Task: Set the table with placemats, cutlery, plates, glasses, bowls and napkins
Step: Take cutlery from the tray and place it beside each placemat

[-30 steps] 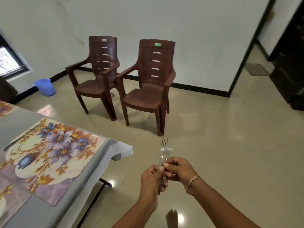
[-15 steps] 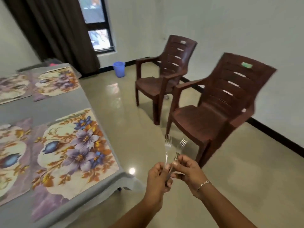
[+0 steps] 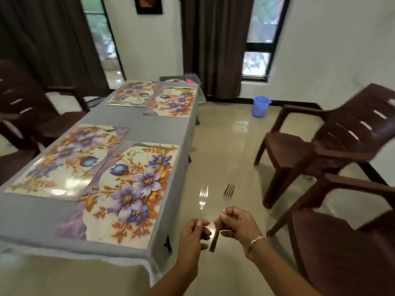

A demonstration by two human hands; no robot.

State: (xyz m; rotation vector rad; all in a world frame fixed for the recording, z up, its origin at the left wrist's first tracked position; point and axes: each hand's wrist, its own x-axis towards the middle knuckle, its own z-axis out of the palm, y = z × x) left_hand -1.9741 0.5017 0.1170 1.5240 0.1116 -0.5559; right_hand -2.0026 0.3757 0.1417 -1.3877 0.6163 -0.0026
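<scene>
While left hand point(image 3: 192, 235) pinches left fork point(image 3: 203, 198), right hand point(image 3: 238, 225) grips right fork point(image 3: 228, 192), seemingly brown-handled; both upright, right of placemat point(image 3: 128, 189).

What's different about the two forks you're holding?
The left fork stands nearly straight up; the right fork leans right. The left fork's handle is hidden in the left hand; the right fork's brown handle sticks out below the right hand. Both point tines up.

A: What's on my right?
B: Near brown chair point(image 3: 342, 263), second brown chair point(image 3: 299, 152) beyond it.
A: Far end: blue bucket point(image 3: 260, 106) on the floor, dark curtain point(image 3: 213, 45) to its left. Third chair point(image 3: 32, 107) at left.
</scene>
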